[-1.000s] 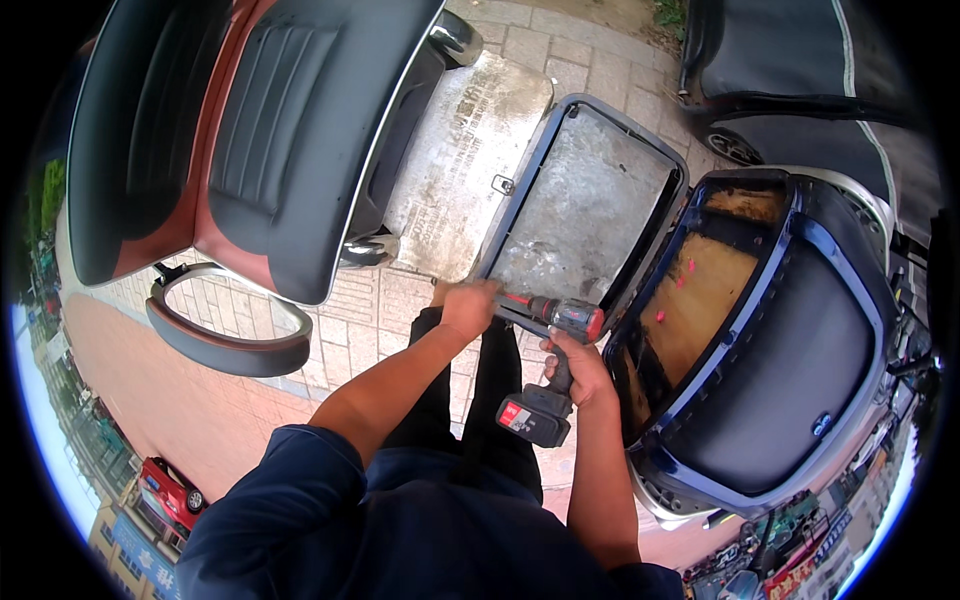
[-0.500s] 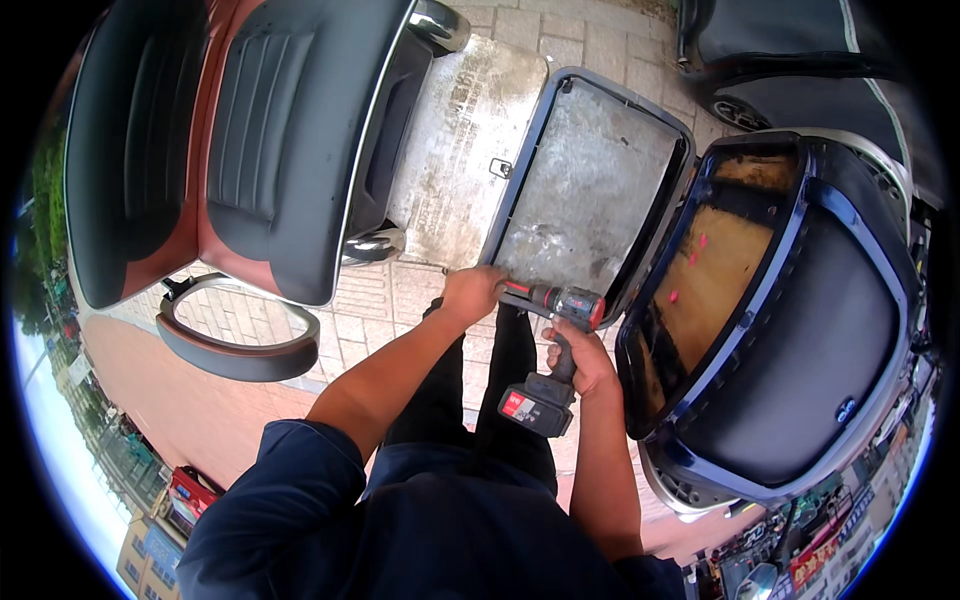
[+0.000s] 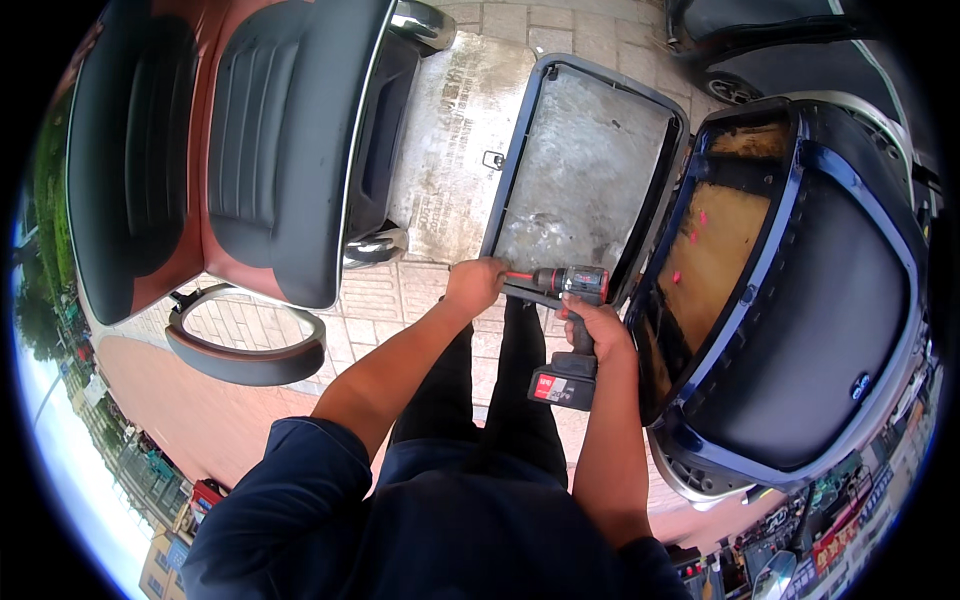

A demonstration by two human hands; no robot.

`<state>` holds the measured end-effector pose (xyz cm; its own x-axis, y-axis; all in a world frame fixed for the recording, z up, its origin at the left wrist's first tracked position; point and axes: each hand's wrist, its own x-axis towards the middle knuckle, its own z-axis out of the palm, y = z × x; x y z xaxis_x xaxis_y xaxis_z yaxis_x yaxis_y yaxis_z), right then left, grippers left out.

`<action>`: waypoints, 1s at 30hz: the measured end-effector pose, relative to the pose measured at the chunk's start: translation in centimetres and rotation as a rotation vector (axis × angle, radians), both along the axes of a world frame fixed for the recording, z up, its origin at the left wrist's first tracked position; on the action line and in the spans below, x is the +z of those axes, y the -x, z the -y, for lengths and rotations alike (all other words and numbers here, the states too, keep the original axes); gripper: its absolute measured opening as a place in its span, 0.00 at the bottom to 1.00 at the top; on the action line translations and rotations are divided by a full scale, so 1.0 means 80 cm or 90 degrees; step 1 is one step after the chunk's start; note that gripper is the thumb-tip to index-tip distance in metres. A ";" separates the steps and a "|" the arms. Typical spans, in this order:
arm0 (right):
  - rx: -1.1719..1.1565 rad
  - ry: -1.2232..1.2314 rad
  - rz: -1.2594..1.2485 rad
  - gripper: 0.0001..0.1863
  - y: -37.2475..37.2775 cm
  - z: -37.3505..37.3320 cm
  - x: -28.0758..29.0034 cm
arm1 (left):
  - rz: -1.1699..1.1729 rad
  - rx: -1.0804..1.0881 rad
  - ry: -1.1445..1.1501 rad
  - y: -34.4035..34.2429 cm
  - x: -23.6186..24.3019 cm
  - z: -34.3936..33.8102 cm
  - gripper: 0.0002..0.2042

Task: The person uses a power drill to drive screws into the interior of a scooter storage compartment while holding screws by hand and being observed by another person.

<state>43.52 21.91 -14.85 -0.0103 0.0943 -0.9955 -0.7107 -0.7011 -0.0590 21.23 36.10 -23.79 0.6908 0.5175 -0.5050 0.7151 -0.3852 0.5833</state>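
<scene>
The cordless drill (image 3: 567, 335) sits at the centre of the view, its red and black body level with the lower edge of a grey seat base panel (image 3: 585, 165), its battery pack hanging below the grip. The right hand (image 3: 597, 328) is closed fully round the drill's handle, in a position suited to working the trigger, though the trigger finger itself cannot be made out. The left hand (image 3: 476, 283) is closed at the nose of the tool, fingers curled about the bit or a fastener at the panel's lower rim; this appears to steady the tip against the frame, but what exactly lies under the fingers is hidden. The panel stands tilted up on edge with its bare, scuffed underside facing the person, which exposes the rim for work. Just to the right, a dark blue seat shell (image 3: 800, 300) lies open with a brown board (image 3: 710, 250) visible inside. To the left, a black padded seat with a rust-red frame (image 3: 270, 150) rests on the brick paving (image 3: 400, 300), and a curved armrest piece (image 3: 245, 350) lies beside it. The person's dark trousers and blue sleeves fill the lower frame. The picture's rim bends heavily, and the objects at its far right edge are too distorted to identify.
</scene>
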 end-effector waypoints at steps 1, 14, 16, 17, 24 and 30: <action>-0.013 -0.002 -0.016 0.13 -0.002 0.004 -0.003 | 0.003 -0.002 -0.001 -0.001 0.002 0.000 0.09; -0.035 -0.027 -0.080 0.09 -0.011 0.006 -0.013 | 0.001 -0.062 0.037 0.001 0.000 -0.015 0.12; -0.038 -0.021 -0.083 0.10 -0.010 0.006 -0.012 | -0.005 -0.069 0.032 -0.001 0.004 -0.016 0.12; -0.046 -0.025 -0.088 0.10 -0.009 0.007 -0.013 | -0.008 -0.071 0.029 -0.002 0.004 -0.016 0.12; -0.058 -0.025 -0.095 0.10 -0.006 0.011 -0.013 | -0.090 -0.173 -0.024 -0.007 -0.015 -0.007 0.09; -0.004 -0.009 -0.015 0.11 -0.004 -0.002 0.010 | -0.145 -0.245 -0.059 -0.018 -0.011 -0.014 0.08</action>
